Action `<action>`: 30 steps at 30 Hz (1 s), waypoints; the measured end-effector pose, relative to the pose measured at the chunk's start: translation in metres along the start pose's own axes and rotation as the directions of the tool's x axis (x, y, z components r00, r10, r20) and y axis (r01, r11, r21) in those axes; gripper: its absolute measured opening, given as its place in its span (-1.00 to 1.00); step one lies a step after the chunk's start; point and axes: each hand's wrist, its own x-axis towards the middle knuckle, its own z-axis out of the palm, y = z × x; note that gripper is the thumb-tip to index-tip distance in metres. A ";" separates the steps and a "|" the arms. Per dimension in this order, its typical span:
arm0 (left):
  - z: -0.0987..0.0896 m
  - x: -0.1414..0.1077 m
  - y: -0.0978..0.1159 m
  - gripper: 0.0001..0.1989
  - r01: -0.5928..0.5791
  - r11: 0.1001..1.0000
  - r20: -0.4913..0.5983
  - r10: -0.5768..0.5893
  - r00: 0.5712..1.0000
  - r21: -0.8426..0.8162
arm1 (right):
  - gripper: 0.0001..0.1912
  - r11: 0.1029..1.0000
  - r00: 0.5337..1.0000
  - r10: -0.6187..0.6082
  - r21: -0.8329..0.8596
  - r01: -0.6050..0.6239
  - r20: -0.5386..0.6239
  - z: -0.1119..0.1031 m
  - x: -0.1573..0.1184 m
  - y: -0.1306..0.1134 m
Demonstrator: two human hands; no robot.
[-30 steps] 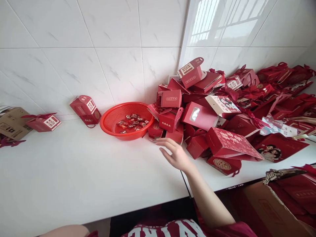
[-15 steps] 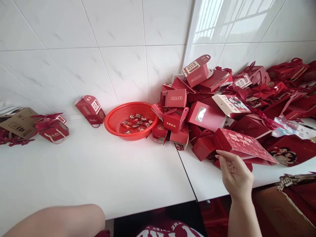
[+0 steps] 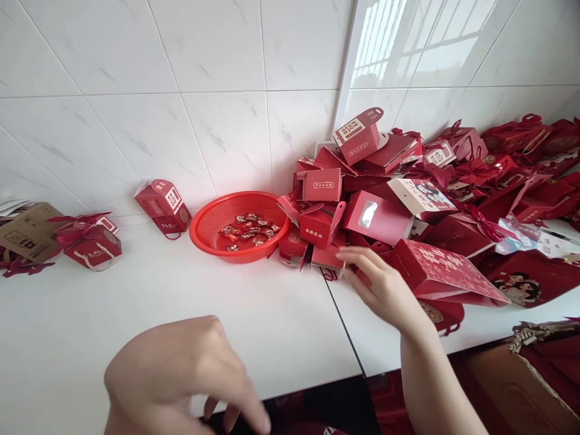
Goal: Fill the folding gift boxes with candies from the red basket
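My right hand [image 3: 374, 284] reaches over the front of a heap of red gift boxes. Its fingers stretch leftward and hold nothing, and the fingertips are at the edge of a small red box [image 3: 330, 255]; whether they touch it I cannot tell. My left hand [image 3: 188, 368] hangs in the lower left over the table's front edge, fingers bent down and apart, with nothing seen in them. A larger pink-red patterned box [image 3: 444, 266] lies just right of my right hand. Left of the heap stands a red plastic basket [image 3: 215, 249] with several wrapped candies [image 3: 251, 229] inside.
A red box [image 3: 163, 208] stands against the tiled wall [image 3: 226, 133]. Farther left are a ribboned box [image 3: 93, 244] and a brown carton piece [image 3: 29, 229]. An open cardboard box [image 3: 507, 386] is below the table [image 3: 272, 326] at right. A dark seam crosses the tabletop.
My right hand has moved left and up from the patterned box to the smaller boxes, its fingers opening out. My left hand has come into view at the lower left.
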 end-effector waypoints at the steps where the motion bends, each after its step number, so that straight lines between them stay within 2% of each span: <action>1: 0.000 0.002 -0.001 -0.60 0.063 0.998 -0.017 -0.063 0.998 -0.009 | -0.72 0.998 1.000 0.019 -0.062 -0.019 0.011 -0.004 0.016 -0.002; 3: 0.001 0.005 -0.004 -0.61 0.151 0.988 -0.082 -0.148 0.986 0.025 | -0.72 0.980 0.993 0.119 -0.161 -0.116 0.008 -0.009 0.046 -0.004; 6: 0.004 0.008 -0.007 -0.61 0.198 0.978 -0.148 -0.186 0.971 0.070 | -0.66 0.924 0.955 0.298 -0.248 -0.292 -0.013 -0.006 0.083 0.000; 9: 0.005 0.007 -0.007 -0.60 0.239 0.967 -0.171 -0.221 0.960 0.088 | -0.61 0.884 0.926 0.378 -0.292 -0.364 -0.011 0.006 0.107 0.009; 12: 0.004 0.002 -0.006 -0.59 0.273 0.958 -0.187 -0.253 0.949 0.092 | -0.60 0.852 0.900 0.435 -0.317 -0.417 -0.016 0.016 0.119 0.018; 14: 0.002 -0.002 -0.007 -0.59 0.297 0.950 -0.205 -0.273 0.940 0.093 | -0.58 0.845 0.893 0.447 -0.307 -0.438 -0.047 0.020 0.122 0.022; 17: -0.004 -0.007 -0.007 -0.60 0.327 0.941 -0.234 -0.299 0.925 0.090 | -0.54 0.871 0.909 0.407 -0.258 -0.417 -0.096 0.021 0.119 0.021; 19: -0.008 -0.008 -0.009 -0.60 0.340 0.939 -0.243 -0.318 0.916 0.056 | -0.53 0.900 0.924 0.366 -0.212 -0.382 -0.108 0.017 0.114 0.014; 21: -0.012 -0.006 -0.011 -0.62 0.380 0.925 -0.268 -0.369 0.890 -0.009 | -0.52 0.929 0.943 0.314 -0.166 -0.330 -0.113 0.012 0.107 0.003; 22: -0.014 -0.003 -0.014 -0.65 0.415 0.909 -0.305 -0.408 0.861 -0.044 | -0.52 0.944 0.952 0.284 -0.141 -0.298 -0.113 0.009 0.103 -0.005; 23: -0.016 0.001 -0.017 -0.68 0.462 0.883 -0.363 -0.457 0.812 -0.079 | -0.52 0.959 0.962 0.250 -0.107 -0.261 -0.104 0.007 0.099 -0.013; 24: -0.017 0.005 -0.021 -0.70 0.517 0.849 -0.442 -0.508 0.740 -0.111 | -0.51 0.973 0.972 0.219 -0.062 -0.224 -0.085 0.005 0.095 -0.022; 26: -0.018 0.015 -0.033 -0.66 0.626 0.763 -0.609 -0.577 0.544 -0.163 | -0.52 0.986 0.988 0.156 0.052 -0.156 0.009 0.006 0.089 -0.039; 27: -0.019 0.020 -0.040 -0.62 0.668 0.721 -0.666 -0.591 0.454 -0.184 | -0.53 0.986 0.990 0.118 0.110 -0.126 0.076 0.007 0.087 -0.046; 28: -0.019 0.025 -0.046 -0.57 0.702 0.684 -0.700 -0.600 0.386 -0.199 | -0.55 0.981 0.986 0.075 0.166 -0.100 0.151 0.010 0.086 -0.052; 29: -0.020 0.028 -0.053 -0.53 0.728 0.654 -0.715 -0.608 0.345 -0.205 | -0.58 0.973 0.974 0.030 0.215 -0.079 0.224 0.013 0.086 -0.057; 30: -0.020 0.030 -0.059 -0.50 0.747 0.632 -0.717 -0.617 0.324 -0.206 | -0.63 0.965 0.958 -0.014 0.254 -0.062 0.287 0.017 0.086 -0.061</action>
